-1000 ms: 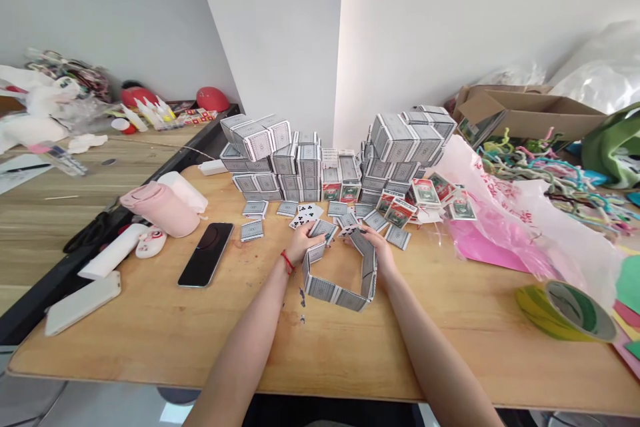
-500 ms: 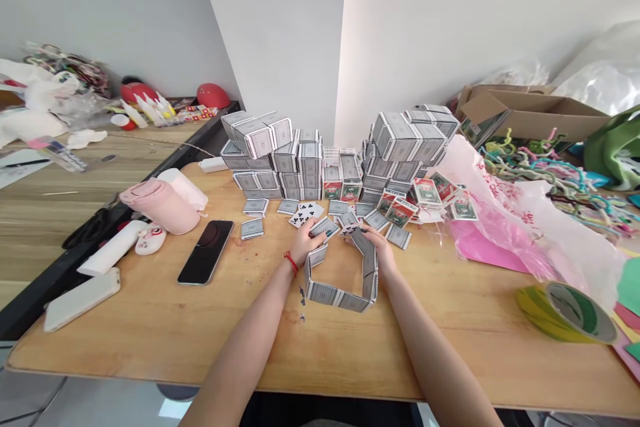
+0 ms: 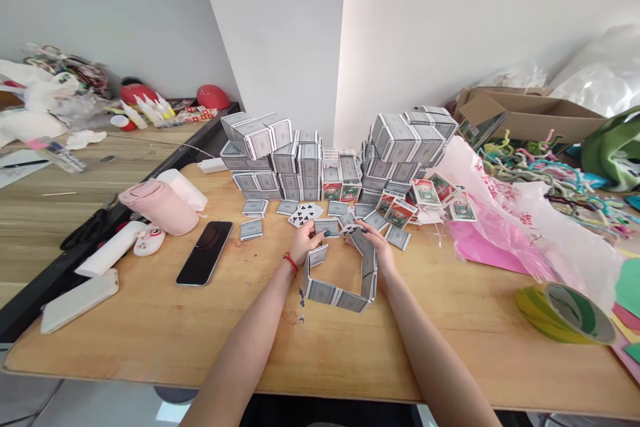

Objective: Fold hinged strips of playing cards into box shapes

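My left hand (image 3: 303, 244), with a red string bracelet at the wrist, pinches a grey-backed playing card (image 3: 324, 227) between thumb and fingers. My right hand (image 3: 380, 247) is closed on the upper right end of a strip of linked folded playing cards (image 3: 325, 292), which bends into an open ring standing on the table. Just beyond my hands lie fanned cards with club faces (image 3: 308, 213) and several small stacks of grey-backed cards (image 3: 251, 229). My right fingertips are partly hidden behind the strip.
Block structures of folded cards stand at the back, left (image 3: 260, 137) and right (image 3: 400, 137). Red card boxes (image 3: 400, 212) sit beside the right one. A phone (image 3: 205, 253) and pink cup (image 3: 159, 205) are at left; a tape roll (image 3: 565, 313) and pink plastic (image 3: 490, 240) at right.
The card in my left hand has turned from a slant to nearly level. My right hand and the card strip stay almost in place.
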A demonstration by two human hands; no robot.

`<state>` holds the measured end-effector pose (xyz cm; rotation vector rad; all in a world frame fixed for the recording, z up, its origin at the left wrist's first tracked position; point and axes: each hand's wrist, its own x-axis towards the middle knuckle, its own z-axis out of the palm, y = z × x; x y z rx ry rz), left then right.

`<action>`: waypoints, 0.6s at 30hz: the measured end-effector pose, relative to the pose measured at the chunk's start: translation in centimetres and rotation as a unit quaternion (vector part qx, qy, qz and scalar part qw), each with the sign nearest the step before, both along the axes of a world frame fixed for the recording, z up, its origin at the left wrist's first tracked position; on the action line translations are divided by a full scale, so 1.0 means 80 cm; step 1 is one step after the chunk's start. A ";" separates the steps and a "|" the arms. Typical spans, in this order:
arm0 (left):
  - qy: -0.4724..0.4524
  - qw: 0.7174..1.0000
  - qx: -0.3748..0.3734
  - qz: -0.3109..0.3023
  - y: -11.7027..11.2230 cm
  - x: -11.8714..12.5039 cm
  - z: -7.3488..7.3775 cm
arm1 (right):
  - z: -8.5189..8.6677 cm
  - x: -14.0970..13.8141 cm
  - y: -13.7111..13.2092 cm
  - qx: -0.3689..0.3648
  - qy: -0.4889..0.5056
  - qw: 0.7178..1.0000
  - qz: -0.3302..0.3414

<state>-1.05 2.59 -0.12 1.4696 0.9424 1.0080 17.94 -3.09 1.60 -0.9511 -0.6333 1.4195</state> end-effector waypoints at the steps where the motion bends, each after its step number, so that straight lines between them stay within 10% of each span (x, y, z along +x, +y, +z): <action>1: 0.017 1.000 0.010 0.014 0.001 0.000 -0.002 | -0.001 0.000 0.000 0.001 0.005 1.000 0.003; 18: 0.035 0.998 0.050 0.012 -0.002 0.000 0.005 | 0.002 0.000 0.000 0.016 0.015 1.000 -0.019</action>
